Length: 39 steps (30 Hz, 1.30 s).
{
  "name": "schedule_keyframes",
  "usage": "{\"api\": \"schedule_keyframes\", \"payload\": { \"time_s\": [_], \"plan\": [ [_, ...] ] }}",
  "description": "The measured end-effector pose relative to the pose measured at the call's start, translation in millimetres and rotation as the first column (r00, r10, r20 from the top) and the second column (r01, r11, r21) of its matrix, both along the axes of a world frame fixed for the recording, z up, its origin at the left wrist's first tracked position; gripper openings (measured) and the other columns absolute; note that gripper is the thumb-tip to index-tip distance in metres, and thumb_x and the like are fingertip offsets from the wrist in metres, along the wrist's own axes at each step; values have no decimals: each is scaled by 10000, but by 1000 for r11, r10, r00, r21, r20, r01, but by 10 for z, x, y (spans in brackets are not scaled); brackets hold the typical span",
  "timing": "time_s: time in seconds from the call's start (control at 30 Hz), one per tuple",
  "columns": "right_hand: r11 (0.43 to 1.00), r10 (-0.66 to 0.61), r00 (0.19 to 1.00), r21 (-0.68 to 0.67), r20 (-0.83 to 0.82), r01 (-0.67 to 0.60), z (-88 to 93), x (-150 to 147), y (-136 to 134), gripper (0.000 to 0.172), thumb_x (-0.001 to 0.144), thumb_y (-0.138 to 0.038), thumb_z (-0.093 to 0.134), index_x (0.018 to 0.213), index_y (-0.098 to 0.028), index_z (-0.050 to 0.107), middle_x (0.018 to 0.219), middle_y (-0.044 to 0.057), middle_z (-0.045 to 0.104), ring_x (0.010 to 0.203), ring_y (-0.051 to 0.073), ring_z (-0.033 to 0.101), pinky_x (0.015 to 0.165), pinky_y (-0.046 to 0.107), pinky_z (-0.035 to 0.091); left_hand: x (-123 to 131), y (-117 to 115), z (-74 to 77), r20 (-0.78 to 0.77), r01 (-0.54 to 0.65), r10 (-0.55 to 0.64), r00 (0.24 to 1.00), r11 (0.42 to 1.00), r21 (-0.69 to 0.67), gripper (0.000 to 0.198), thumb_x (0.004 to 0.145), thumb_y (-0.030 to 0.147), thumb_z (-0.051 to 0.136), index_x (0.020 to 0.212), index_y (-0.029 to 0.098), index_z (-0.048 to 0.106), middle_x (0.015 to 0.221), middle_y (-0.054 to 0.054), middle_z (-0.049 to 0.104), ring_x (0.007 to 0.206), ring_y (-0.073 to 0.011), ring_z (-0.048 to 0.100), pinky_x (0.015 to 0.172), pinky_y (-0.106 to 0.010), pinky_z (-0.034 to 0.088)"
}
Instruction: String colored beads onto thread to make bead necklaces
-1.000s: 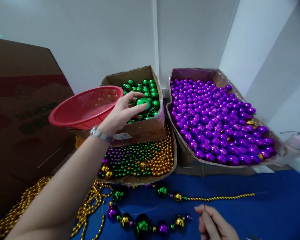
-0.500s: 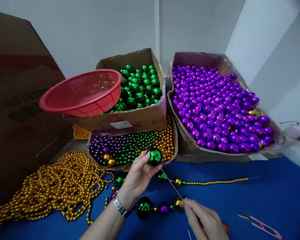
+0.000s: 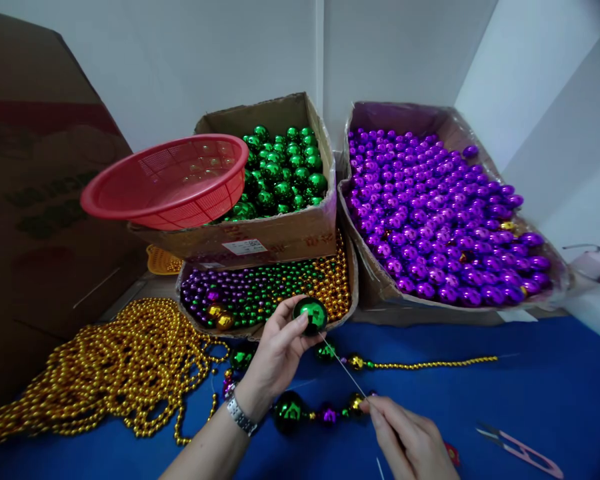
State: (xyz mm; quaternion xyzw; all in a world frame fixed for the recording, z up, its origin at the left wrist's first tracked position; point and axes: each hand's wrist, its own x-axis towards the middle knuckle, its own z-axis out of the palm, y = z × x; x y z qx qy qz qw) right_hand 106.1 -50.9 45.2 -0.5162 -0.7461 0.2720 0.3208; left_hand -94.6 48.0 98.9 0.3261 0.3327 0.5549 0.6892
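Observation:
My left hand pinches a shiny green ball just in front of the low box of small mixed beads. My right hand is closed on a thin needle whose tip points up at the green ball. Below the hands, a partly strung strand of green, purple and gold balls lies on the blue table. A thin gold bead string runs off to the right.
A box of green balls with a red basket resting on it stands behind. A large box of purple balls is at the right. A gold bead pile lies left, pink snips lie right, and a big carton stands far left.
My left hand took a green ball from the back box and brought it down in front of me. My right hand raised the needle to the ball.

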Motion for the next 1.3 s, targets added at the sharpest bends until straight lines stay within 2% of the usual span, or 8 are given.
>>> {"api": "schedule_keyframes", "payload": {
  "time_s": [0.23, 0.4, 0.53, 0.63, 0.8, 1.07, 1.2, 1.3],
  "plan": [
    [999, 39, 997, 32, 67, -41, 1, 11, 11, 271, 942, -249, 338, 916, -219, 606, 874, 60, 710, 801, 184, 695, 676, 196, 539, -20, -4, -23, -5, 33, -33, 999, 999, 0, 255, 830, 197, 587, 1082, 192, 546, 1011, -56, 565, 866, -170, 576, 716, -325, 538],
    [999, 23, 999, 34, 28, -24, -46, 28, 6, 247, 943, -240, 351, 957, -222, 596, 825, 37, 697, 808, 167, 689, 686, 181, 531, -41, 9, -42, -35, 9, -8, 999, 1000, 13, 325, 787, 202, 643, 1098, 194, 553, 1024, -61, 567, 849, -174, 581, 712, -341, 544],
    [999, 24, 1000, 33, -13, -23, -47, 37, -4, 218, 944, -236, 369, 991, -234, 582, 838, 26, 692, 739, 141, 683, 641, 166, 514, -55, 7, -73, -32, 50, -51, 998, 999, -11, 318, 798, 219, 630, 1102, 192, 543, 1021, -66, 562, 854, -177, 573, 718, -358, 540],
    [999, 13, 1000, 48, -1, -13, -67, 19, 6, 212, 945, -223, 367, 1006, -232, 570, 814, 23, 685, 697, 138, 675, 620, 175, 506, -14, -45, -93, -125, 55, -51, 991, 998, 32, 371, 777, 210, 658, 1123, 206, 525, 1032, -64, 556, 880, -179, 562, 724, -331, 529],
    [989, -22, 1000, 147, 19, 19, -146, -26, 56, 221, 939, -199, 352, 989, -220, 566, 768, 22, 668, 673, 150, 669, 658, 211, 512, 108, -179, -146, -314, 81, -29, 949, 985, 154, 509, 680, 168, 752, 1131, 220, 522, 1061, -49, 570, 905, -155, 560, 777, -246, 476],
    [995, -6, 1000, 102, -27, 9, -155, -29, 60, 204, 939, -200, 359, 948, -234, 560, 778, 7, 655, 693, 132, 663, 675, 195, 509, 145, -222, -244, -276, 54, -10, 961, 987, 152, 499, 704, 198, 735, 1148, 228, 509, 1064, -47, 557, 916, -154, 552, 785, -246, 466],
    [989, -21, 1000, 146, -8, 22, -210, -33, 68, 199, 933, -197, 370, 869, -226, 556, 723, 7, 633, 703, 143, 664, 692, 204, 514, 140, -229, -229, -351, 49, 23, 936, 980, 194, 522, 682, 182, 749, 1145, 234, 514, 1059, -37, 564, 914, -151, 555, 791, -241, 469],
    [980, -43, 999, 193, 11, 40, -244, -42, 78, 200, 931, -190, 366, 896, -222, 560, 718, 9, 636, 672, 146, 662, 689, 216, 521, 139, -247, -221, -365, 43, 33, 931, 979, 200, 525, 679, 180, 747, 1146, 234, 513, 1037, -34, 577, 897, -152, 567, 782, -245, 475]
  ]
}}
